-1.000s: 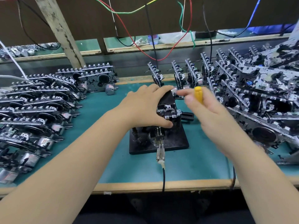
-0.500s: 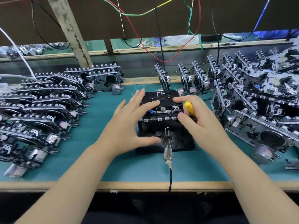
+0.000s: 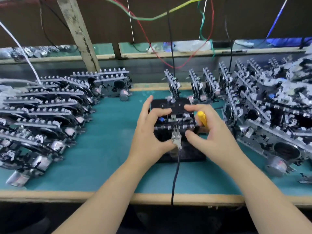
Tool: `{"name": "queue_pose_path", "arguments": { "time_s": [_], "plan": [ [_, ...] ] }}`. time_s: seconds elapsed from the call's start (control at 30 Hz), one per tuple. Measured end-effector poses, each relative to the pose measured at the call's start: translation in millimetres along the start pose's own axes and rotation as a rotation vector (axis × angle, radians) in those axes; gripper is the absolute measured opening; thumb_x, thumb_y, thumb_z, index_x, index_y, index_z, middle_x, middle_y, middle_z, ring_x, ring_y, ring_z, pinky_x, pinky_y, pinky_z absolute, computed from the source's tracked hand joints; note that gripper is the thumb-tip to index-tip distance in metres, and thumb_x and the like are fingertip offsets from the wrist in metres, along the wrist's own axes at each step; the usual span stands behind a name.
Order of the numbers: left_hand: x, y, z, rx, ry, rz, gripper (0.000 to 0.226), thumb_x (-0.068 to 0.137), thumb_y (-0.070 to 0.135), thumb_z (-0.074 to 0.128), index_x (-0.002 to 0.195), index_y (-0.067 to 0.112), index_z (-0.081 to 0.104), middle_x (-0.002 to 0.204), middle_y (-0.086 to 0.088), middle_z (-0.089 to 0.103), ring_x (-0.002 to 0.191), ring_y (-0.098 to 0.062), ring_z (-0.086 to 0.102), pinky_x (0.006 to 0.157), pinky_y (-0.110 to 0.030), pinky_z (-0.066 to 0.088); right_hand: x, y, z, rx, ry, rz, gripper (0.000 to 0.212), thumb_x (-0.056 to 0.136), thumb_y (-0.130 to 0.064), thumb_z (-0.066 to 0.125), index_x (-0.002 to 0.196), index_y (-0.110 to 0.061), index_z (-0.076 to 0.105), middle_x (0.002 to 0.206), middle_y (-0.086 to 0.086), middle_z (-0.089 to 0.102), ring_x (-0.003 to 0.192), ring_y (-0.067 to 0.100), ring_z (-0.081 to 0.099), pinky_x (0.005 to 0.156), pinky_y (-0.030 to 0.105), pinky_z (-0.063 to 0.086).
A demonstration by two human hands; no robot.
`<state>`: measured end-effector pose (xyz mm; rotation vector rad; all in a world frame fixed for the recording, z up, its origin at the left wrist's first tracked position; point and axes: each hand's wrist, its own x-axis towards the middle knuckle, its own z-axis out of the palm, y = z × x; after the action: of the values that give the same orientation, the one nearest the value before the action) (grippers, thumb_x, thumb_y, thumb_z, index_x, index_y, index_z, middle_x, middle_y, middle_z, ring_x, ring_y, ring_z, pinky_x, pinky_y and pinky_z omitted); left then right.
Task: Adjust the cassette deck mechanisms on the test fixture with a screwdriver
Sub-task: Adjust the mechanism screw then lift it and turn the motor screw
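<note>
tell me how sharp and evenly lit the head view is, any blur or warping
Head view: wide-angle warping bows the table edge; the mechanism on the fixture and the stacked decks at right are soft with motion blur; the light is flat and even, with small glints on the metal motors; the left hand and right hand cast faint shadows.

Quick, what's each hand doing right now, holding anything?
Left hand: fingers curled round the cassette deck mechanism on the fixture, gripping it.
Right hand: holds the yellow screwdriver, thumb and forefinger on the mechanism.
</note>
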<state>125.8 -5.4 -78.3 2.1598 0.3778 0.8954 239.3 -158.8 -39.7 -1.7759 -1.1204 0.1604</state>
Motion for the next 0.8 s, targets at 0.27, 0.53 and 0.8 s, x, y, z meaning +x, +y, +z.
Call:
{"name": "queue_pose_path", "arguments": {
  "time_s": [0.27, 0.53, 0.8],
  "plan": [
    [-4, -18, 6, -0.077, 0.044, 0.023, 0.065, 0.061, 0.041, 0.086, 0.121, 0.048, 0.062, 0.161, 0.031, 0.011, 0.138, -0.014, 0.048, 0.101, -0.040, 0.052, 5, 12, 1, -0.003, -0.096, 0.049, 0.053, 0.088, -0.015, 0.073, 0.123, -0.046, 0.049, 0.104, -0.038, 0.052, 0.096, -0.015, 0.056, 0.080, -0.001, 0.040],
    [0, -9, 2, -0.069, 0.041, -0.003, 0.067, 0.061, 0.044, 0.086, 0.122, 0.052, 0.060, 0.159, 0.033, 0.013, 0.139, 0.005, 0.039, 0.106, -0.037, 0.046, 5, 11, 1, -0.061, -0.054, 0.041, 0.050, 0.091, -0.024, 0.071, 0.125, -0.052, 0.046, 0.099, -0.034, 0.048, 0.092, -0.004, 0.055, 0.082, 0.005, 0.040],
    [-1, -2, 1, -0.069, 0.047, -0.018, 0.067, 0.057, 0.045, 0.083, 0.119, 0.053, 0.059, 0.157, 0.036, 0.016, 0.140, 0.009, 0.034, 0.103, -0.028, 0.039, -1, 12, 2, 0.000, -0.005, 0.026, 0.046, 0.091, -0.025, 0.069, 0.126, -0.049, 0.051, 0.104, -0.043, 0.047, 0.101, -0.009, 0.052, 0.085, 0.003, 0.037]
  ]
}}
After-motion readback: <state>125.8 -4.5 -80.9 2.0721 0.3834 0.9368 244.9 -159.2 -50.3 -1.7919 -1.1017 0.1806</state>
